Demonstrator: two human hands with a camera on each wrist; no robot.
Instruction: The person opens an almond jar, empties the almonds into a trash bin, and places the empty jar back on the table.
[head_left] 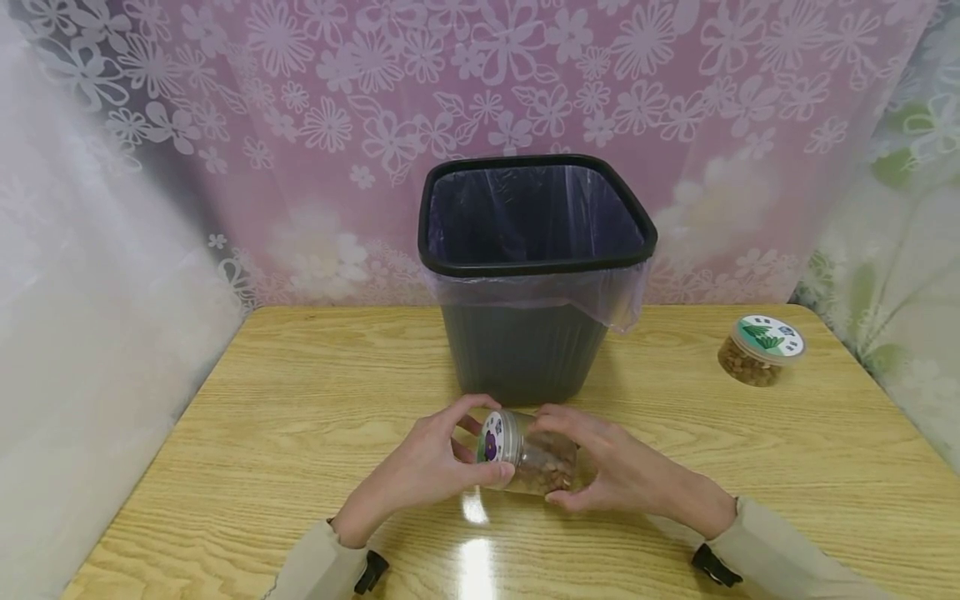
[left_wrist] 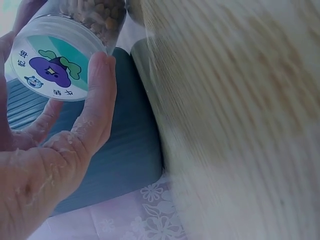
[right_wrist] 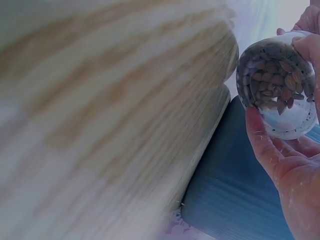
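Observation:
A clear plastic jar [head_left: 546,471] of brown, almond-like nuts [right_wrist: 280,82] lies on its side in the air, close over the table, between my two hands. Its lid [left_wrist: 52,67] faces left and bears a white and green label with a purple plant. My left hand [head_left: 431,467] grips the lid end, thumb at the near edge and fingers over the far side. Around the base end, my right hand [head_left: 626,467] holds the jar with its thumb below and fingers on top. The right wrist view looks onto the jar's round bottom.
Directly behind the jar stands a dark bin [head_left: 521,354] lined with a translucent purple bag [head_left: 622,296]. A second, upright jar [head_left: 750,367] with a green and white lid sits at the table's back right. A pink flowered curtain [head_left: 337,167] hangs behind the wooden table [head_left: 300,375].

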